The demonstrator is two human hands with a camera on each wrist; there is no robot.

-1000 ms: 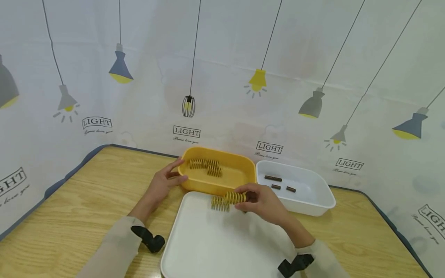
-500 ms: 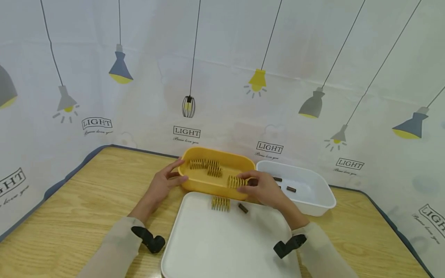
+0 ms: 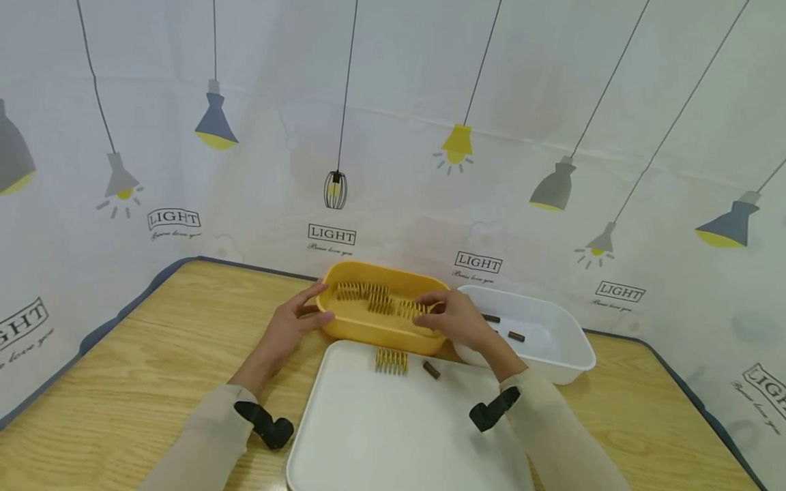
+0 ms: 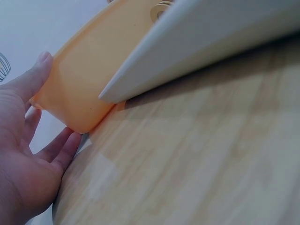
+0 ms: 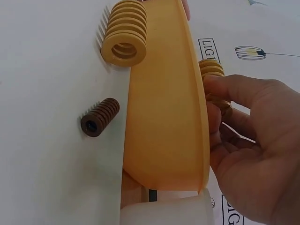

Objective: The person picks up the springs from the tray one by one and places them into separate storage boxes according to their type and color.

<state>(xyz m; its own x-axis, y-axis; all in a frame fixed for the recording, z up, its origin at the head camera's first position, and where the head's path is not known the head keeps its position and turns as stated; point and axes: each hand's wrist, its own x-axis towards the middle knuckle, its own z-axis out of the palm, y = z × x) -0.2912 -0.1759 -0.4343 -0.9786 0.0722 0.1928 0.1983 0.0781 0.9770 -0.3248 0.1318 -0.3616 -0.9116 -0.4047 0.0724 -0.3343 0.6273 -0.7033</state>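
Observation:
My left hand [image 3: 293,329] holds the left end of a yellow plastic bin [image 3: 368,333], thumb and fingers spread around its end wall. My right hand [image 3: 456,315] reaches over the bin's right part and pinches a yellow coil spring [image 3: 411,309] low inside it; in the right wrist view the bin wall partly hides this spring [image 5: 212,68]. Several more yellow springs [image 3: 362,292] lie together in the bin's left half. In front of the bin, a white tray [image 3: 399,429] carries another yellow spring [image 3: 391,361] and a small dark brown spring [image 3: 432,369].
Touching the yellow bin on the right is a white bin [image 3: 552,324] with small brown springs [image 3: 516,336] in it, partly covered by my right hand. All stand on a wood-grain table [image 3: 202,314], with a lamp-print cloth [image 3: 393,170] behind.
My right hand has carried the yellow spring from above the tray's back edge over the rim and down into the yellow bin, uncovering the brown spring. The left hand has stayed put.

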